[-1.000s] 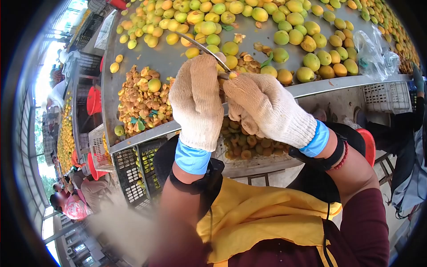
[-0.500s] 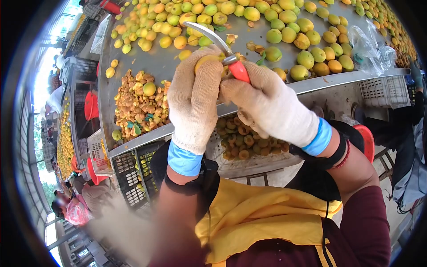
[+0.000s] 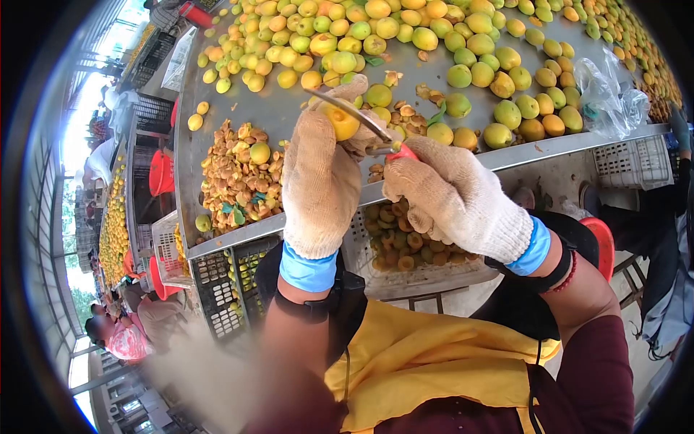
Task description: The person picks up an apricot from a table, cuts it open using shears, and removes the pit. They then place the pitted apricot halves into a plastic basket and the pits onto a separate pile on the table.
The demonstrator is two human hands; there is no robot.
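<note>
My left hand (image 3: 316, 173), in a tan work glove, is closed around a yellow apricot (image 3: 342, 124) above the table's front edge. My right hand (image 3: 463, 199), gloved the same way, grips the red handle of a curved knife (image 3: 345, 108). The blade slants up and left over the apricot, overlapping it in this view. A heap of brownish-orange fruit pieces (image 3: 235, 173) lies on the table to the left of my hands. Beyond them, many whole green and yellow apricots (image 3: 325, 45) are spread out.
The metal table (image 3: 242, 101) has a raised front rim. Below it stands a pale crate (image 3: 405, 278) filled with cut apricots, with black crates (image 3: 217, 289) to its left. A clear plastic bag (image 3: 611, 98) lies at the right. Another person (image 3: 126, 336) sits at far left.
The knife has turned so its blade lies lower, across the apricot, and shows narrower. My right hand has tilted and dropped slightly; the apricot in my left hand shows more. The whole view has shifted a little.
</note>
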